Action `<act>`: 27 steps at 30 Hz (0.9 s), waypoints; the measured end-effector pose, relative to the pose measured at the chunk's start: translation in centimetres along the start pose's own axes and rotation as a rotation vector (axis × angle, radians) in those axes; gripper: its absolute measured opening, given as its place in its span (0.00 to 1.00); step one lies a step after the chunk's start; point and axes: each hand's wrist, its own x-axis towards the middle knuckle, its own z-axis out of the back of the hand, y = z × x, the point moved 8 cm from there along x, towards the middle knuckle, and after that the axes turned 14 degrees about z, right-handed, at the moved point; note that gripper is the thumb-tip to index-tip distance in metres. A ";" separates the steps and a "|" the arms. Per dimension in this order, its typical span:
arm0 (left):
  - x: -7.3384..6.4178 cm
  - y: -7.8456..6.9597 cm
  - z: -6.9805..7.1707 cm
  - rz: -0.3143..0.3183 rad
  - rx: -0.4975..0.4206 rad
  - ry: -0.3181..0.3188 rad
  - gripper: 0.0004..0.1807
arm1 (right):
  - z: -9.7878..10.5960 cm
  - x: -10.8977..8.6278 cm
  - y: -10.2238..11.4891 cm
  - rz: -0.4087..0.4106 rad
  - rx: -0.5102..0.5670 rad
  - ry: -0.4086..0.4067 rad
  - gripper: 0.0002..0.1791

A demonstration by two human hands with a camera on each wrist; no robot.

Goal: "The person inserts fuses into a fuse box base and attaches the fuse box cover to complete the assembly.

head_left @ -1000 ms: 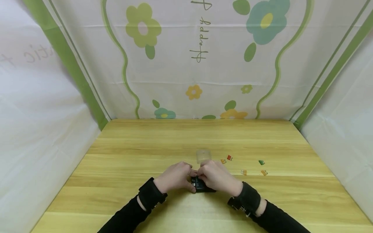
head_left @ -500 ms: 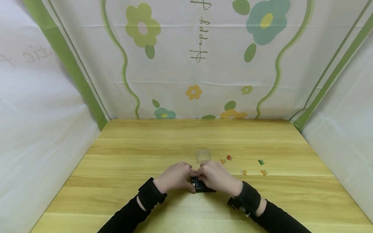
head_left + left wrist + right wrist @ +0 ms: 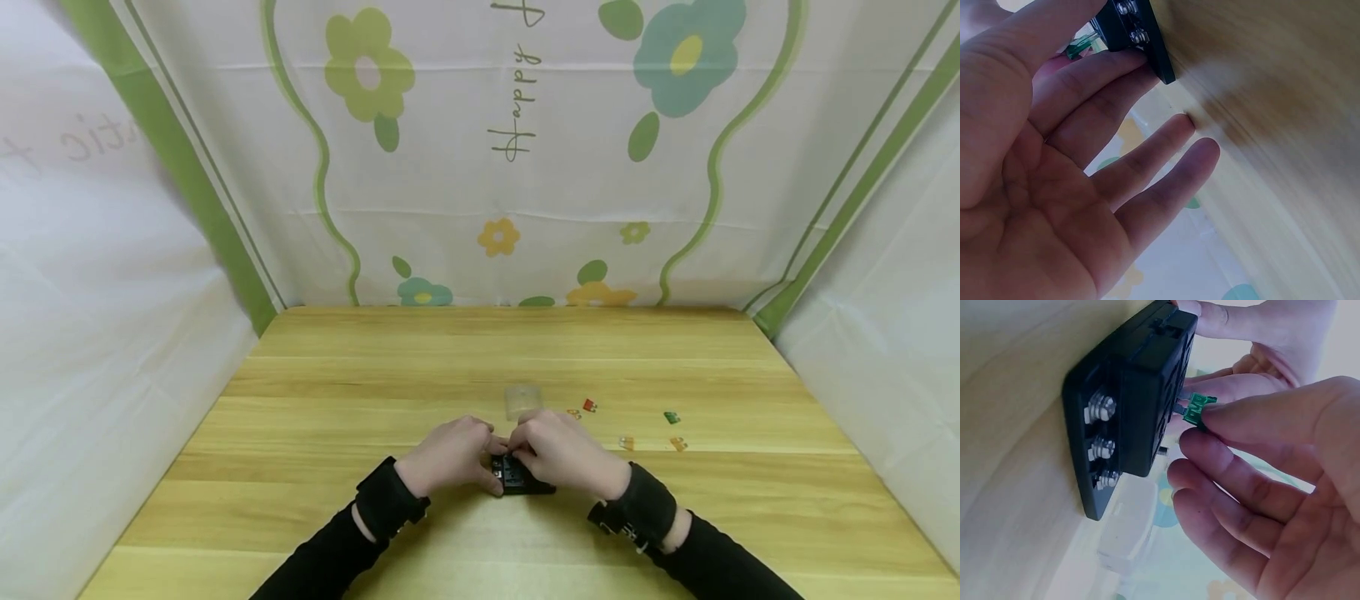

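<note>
A black fuse box (image 3: 1147, 394) with screw terminals along one side lies on the table in front of the person. The left hand (image 3: 450, 457) grips its left end, thumb at the near side and fingers at the far side; its last two fingers stretch free in the left wrist view. Between thumb and index finger, the right hand (image 3: 566, 454) pinches a green blade fuse (image 3: 1196, 409). The fuse's metal prongs point at the slotted top of the box, with their tips right at it. In the head view, the right hand covers the fuse and part of the box.
Just beyond the hands sits a clear plastic cover (image 3: 522, 400). To the right lie loose blade fuses: a red one (image 3: 590, 406), a green one (image 3: 672, 417) and several orange ones (image 3: 678, 444). A patterned cloth (image 3: 450, 167) hangs behind the wooden table (image 3: 337, 392).
The right hand has shifted slightly to the right, so a little more of the fuse box shows. The left hand keeps its place on the box.
</note>
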 end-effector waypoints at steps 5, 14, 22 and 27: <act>0.0 0.0 0.0 0.004 -0.004 0.001 0.28 | -0.2 0.1 0.1 0.012 0.003 0.008 0.08; -0.1 -0.1 0.0 -0.009 -0.004 -0.007 0.26 | -0.7 0.2 0.6 0.011 -0.086 0.007 0.08; -0.3 -0.2 0.2 -0.024 -0.010 -0.021 0.23 | -0.9 0.6 1.0 0.029 -0.127 0.010 0.14; -0.3 -0.3 0.2 -0.035 -0.004 -0.021 0.25 | -0.8 0.3 0.6 0.004 -0.095 0.013 0.07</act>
